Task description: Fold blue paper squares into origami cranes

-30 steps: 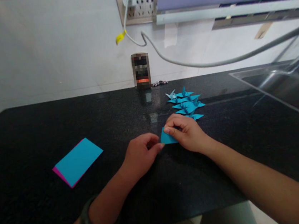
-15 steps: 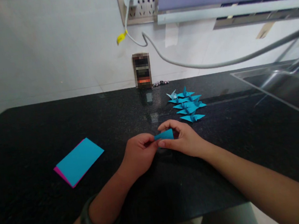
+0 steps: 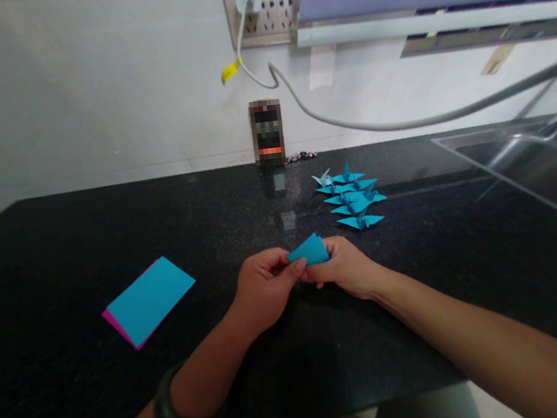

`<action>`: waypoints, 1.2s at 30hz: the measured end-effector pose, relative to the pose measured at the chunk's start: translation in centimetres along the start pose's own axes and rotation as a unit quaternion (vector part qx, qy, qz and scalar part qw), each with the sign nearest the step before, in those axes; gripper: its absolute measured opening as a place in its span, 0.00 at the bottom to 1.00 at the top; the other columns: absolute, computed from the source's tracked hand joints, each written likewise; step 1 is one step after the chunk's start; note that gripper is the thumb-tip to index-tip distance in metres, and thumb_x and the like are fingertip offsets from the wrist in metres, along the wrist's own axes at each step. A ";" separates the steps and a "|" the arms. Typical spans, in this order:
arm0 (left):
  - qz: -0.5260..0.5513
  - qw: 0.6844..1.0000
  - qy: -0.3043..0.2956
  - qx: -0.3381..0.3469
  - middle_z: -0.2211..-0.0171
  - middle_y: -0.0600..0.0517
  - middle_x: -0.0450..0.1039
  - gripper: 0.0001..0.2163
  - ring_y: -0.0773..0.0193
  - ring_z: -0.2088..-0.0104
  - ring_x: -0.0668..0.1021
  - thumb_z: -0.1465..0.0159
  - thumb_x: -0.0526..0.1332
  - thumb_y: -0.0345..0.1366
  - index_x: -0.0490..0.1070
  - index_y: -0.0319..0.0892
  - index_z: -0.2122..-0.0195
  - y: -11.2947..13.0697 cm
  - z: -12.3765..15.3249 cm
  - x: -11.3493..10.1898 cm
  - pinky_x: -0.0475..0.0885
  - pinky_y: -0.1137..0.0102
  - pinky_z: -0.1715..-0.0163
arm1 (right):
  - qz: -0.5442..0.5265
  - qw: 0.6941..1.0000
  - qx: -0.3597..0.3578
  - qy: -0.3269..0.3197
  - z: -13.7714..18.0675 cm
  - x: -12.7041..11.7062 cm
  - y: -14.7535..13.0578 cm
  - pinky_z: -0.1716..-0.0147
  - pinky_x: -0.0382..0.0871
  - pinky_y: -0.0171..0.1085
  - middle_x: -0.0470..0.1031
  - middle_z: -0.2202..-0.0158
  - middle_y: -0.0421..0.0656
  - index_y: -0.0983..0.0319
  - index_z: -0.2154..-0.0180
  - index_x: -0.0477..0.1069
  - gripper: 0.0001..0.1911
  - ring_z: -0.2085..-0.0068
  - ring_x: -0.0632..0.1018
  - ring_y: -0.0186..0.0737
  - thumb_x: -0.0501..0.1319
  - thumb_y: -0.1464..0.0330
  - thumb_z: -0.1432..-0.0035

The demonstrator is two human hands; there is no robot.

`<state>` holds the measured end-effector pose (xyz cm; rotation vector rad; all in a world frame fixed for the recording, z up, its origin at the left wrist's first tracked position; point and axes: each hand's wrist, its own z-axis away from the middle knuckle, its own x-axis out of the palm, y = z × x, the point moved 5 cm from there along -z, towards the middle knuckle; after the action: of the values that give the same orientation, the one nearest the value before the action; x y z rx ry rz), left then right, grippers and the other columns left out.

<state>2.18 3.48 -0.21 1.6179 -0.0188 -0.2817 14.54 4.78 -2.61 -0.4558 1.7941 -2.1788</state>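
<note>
A small folded piece of blue origami paper (image 3: 311, 251) is held between my two hands, just above the dark countertop. My left hand (image 3: 265, 288) pinches its left end between thumb and fingers. My right hand (image 3: 342, 265) grips the right end, with its fingers partly hidden behind the paper. Beyond my right hand lies a group of several folded blue paper cranes (image 3: 360, 221), with one paler crane (image 3: 323, 178) at the back left. To the left lies a stack of blue paper sheets (image 3: 151, 301), with pink showing beneath its edge.
A phone (image 3: 267, 133), its screen blurred, leans on the wall beside a beaded strap (image 3: 301, 157). Above it, a grey cable (image 3: 379, 123) runs from a wall socket (image 3: 261, 15) to the right. A sink (image 3: 529, 160) is set into the black counter (image 3: 51, 248) at right.
The folded paper has tilted up and shows more of its face, with two layered points at the top. My right hand's fingers have moved from above the paper to behind and below it.
</note>
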 end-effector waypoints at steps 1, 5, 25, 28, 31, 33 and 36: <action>-0.005 1.000 0.004 0.006 0.81 0.56 0.72 0.07 0.70 0.79 0.72 0.47 0.62 0.35 0.71 0.39 0.80 0.1 0.0 0.0 0.66 0.76 0.77 | 0.005 1.000 0.001 0.002 0.0 0.0 0.0 0.82 0.60 0.27 0.69 0.80 0.36 0.66 0.74 0.73 0.08 0.79 0.66 0.26 0.66 0.69 0.62; -0.034 0.999 0.027 0.020 0.80 0.55 0.74 0.06 0.69 0.78 0.73 0.47 0.62 0.33 0.72 0.40 0.79 0.4 -0.1 -0.1 0.67 0.75 0.75 | 0.019 1.000 0.002 0.004 0.1 -0.2 -0.3 0.82 0.60 0.27 0.71 0.79 0.37 0.65 0.74 0.73 0.07 0.78 0.68 0.27 0.64 0.70 0.61; -0.138 0.989 0.012 0.044 0.81 0.56 0.68 0.08 0.69 0.78 0.70 0.45 0.59 0.35 0.69 0.40 0.79 0.4 -0.2 -0.5 0.64 0.74 0.77 | 0.058 0.997 0.037 -0.046 0.3 -0.1 -0.3 0.84 0.59 0.26 0.70 0.80 0.36 0.66 0.75 0.72 0.06 0.80 0.67 0.25 0.64 0.71 0.60; -0.195 0.979 -0.009 0.063 0.79 0.55 0.69 0.09 0.67 0.76 0.71 0.42 0.57 0.35 0.69 0.40 0.78 0.3 -0.1 -0.1 0.64 0.73 0.74 | 0.071 0.996 0.045 -0.027 0.4 0.5 -0.3 0.83 0.59 0.27 0.71 0.80 0.37 0.66 0.79 0.72 0.04 0.80 0.67 0.25 0.63 0.71 0.60; -0.237 0.968 -0.014 0.075 0.79 0.54 0.69 0.09 0.67 0.75 0.71 0.41 0.56 0.34 0.69 0.40 0.77 0.3 -0.1 0.0 0.64 0.72 0.72 | 0.072 0.996 0.045 -0.013 0.3 0.4 -0.3 0.83 0.59 0.27 0.71 0.82 0.37 0.65 0.80 0.72 0.04 0.81 0.66 0.26 0.64 0.70 0.61; -0.252 0.964 -0.017 0.085 0.78 0.54 0.70 0.09 0.67 0.74 0.71 0.41 0.55 0.34 0.70 0.40 0.77 0.5 -0.1 -0.1 0.64 0.72 0.72 | 0.076 0.996 0.042 -0.009 0.3 0.2 -0.4 0.83 0.59 0.28 0.71 0.83 0.37 0.65 0.81 0.73 0.04 0.81 0.67 0.26 0.64 0.70 0.61; -0.270 0.958 0.005 0.100 0.78 0.54 0.69 0.09 0.67 0.75 0.71 0.41 0.56 0.34 0.70 0.40 0.76 0.9 -0.1 -0.6 0.63 0.72 0.73 | 0.073 0.996 0.042 0.000 0.3 -0.5 -0.6 0.82 0.59 0.28 0.73 0.82 0.38 0.65 0.80 0.74 0.04 0.81 0.67 0.27 0.64 0.70 0.61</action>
<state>1.73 3.60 0.81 1.8043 0.4210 -0.7107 15.09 4.78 -1.98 -0.2949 1.6729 -2.1428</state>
